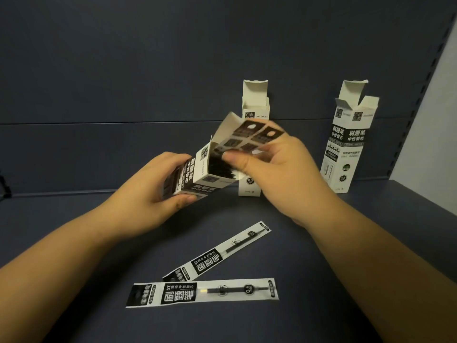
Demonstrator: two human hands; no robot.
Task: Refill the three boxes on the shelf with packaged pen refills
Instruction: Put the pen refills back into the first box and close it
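Observation:
My left hand (150, 194) grips a black-and-white box (197, 175), tilted with its open mouth toward the right. My right hand (277, 169) pinches a bunch of packaged refills (249, 137) whose lower ends sit inside that box's mouth. A second box (254, 107) stands upright with its flap open behind my hands, partly hidden by them. The third box (348, 144) stands open at the right. Two packaged refills lie flat on the shelf in front: one slanted (222, 251), one lengthwise (202, 292).
The dark blue shelf surface (321, 280) spreads under my forearms, with a dark back panel (123, 82) behind. A slotted upright (420, 95) and pale side wall close off the right. Some dark object (3, 186) pokes in at the left edge.

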